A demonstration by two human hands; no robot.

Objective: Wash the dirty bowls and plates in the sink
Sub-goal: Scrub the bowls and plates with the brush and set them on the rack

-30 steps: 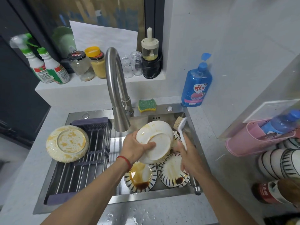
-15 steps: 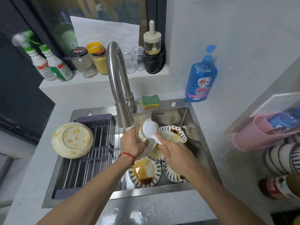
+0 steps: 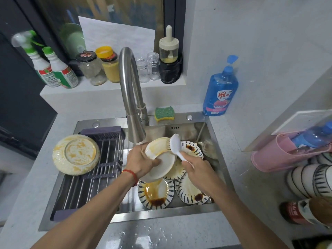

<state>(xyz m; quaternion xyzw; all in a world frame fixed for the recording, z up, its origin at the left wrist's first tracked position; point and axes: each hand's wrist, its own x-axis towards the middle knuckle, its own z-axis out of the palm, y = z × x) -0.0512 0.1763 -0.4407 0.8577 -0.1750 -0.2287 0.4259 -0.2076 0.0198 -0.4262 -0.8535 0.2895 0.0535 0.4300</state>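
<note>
Scrubbing is under way on a white plate (image 3: 159,162), tilted on edge just below the spout of the faucet (image 3: 132,105) and above the sink basin (image 3: 212,133), probably so rinse water and loosened orange sauce can run off. The left hand (image 3: 140,161) grips the plate's left rim, fingers curled over its face and thumb behind. The right hand (image 3: 195,168), right of the spout and lower, is closed round the handle of a white dish brush (image 3: 175,144), whose bristled head presses the plate's upper, sauce-streaked part. Below the faucet, in the basin, lie several striped plates (image 3: 156,193) smeared with brown and orange sauce, seemingly waiting their turn. Left of the faucet, a yellow-stained plate (image 3: 76,154) rests on the drying rack (image 3: 93,177). A sponge (image 3: 164,113) sits just right of the faucet's base, with a blue soap bottle (image 3: 221,90) farther right.
</note>
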